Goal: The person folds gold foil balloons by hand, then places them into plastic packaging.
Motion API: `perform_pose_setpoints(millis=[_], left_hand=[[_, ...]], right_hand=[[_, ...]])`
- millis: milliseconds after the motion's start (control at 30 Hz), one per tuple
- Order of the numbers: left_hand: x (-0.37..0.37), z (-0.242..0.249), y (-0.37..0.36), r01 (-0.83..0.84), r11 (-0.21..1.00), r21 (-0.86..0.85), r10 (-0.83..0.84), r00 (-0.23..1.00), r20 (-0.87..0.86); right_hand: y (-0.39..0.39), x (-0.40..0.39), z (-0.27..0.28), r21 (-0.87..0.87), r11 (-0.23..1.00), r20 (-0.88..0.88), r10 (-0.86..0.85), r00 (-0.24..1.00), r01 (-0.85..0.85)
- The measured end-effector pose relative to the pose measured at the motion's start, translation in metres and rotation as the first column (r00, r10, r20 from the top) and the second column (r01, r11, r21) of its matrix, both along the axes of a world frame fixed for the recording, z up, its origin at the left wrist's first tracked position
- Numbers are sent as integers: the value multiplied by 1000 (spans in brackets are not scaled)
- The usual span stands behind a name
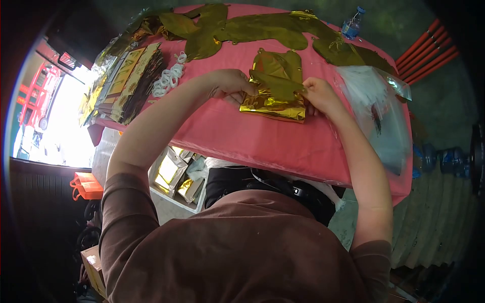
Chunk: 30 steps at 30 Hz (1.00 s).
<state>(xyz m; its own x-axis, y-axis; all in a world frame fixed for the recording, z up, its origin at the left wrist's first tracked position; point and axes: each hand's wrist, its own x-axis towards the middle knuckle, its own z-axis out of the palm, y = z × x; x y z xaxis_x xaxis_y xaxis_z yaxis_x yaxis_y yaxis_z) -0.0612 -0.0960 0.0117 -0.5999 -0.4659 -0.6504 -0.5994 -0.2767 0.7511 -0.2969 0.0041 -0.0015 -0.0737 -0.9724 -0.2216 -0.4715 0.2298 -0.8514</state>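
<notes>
A gold foil balloon [275, 96], flat and partly folded over, lies on the pink-covered table [222, 123] in front of me. My left hand [232, 85] grips its left edge, fingers closed with the foil between them. At the opposite side, my right hand [320, 95] pinches the balloon's right edge between thumb and fingers. The lower part shows shiny creases, and a flap with small tabs sticks out beyond it. More flat gold foil balloons [262, 28] are spread along the far side of the table.
To the left are a stack of printed packages [129, 81] and white coils [169, 78]. Clear plastic bags [376, 116] lie at the right, a water bottle [352, 25] at the far right. Below the table edge, a white box [174, 199] holds gold packets.
</notes>
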Motion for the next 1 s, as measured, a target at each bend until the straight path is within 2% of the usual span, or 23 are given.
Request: perform_pose_setpoints(millis=[133,200,233,300,333,400,600,900,1000], left_hand=[[-3,1,-3,55,998,-15,-54,997,49],[-4,0,-4,69,998,-9,-68,997,49],[-4,-3,-7,74,997,-9,-74,996,47],[-2,-6,-10,78,997,-9,-78,996,46],[-1,-5,-10,76,997,5,-76,997,28],[1,-5,-10,74,997,20,-74,997,8],[-4,4,-7,84,996,-15,-85,996,-16],[-5,-6,-14,1,999,-39,0,1000,15],[1,-4,-9,-34,990,-133,26,998,-63]], right_hand=[[-9,5,13,65,998,-118,2,993,6],[-15,5,18,239,968,-157,-35,987,72],[-14,4,20,238,968,-156,-37,987,74],[-11,4,22,182,981,-15,-60,998,62],[-9,1,18,182,981,-15,-59,998,61],[-3,-7,10,102,992,139,-83,987,69],[19,-5,12,114,993,343,-80,936,43],[13,10,11,134,991,266,-50,963,14],[13,13,13,139,990,259,-68,963,33]])
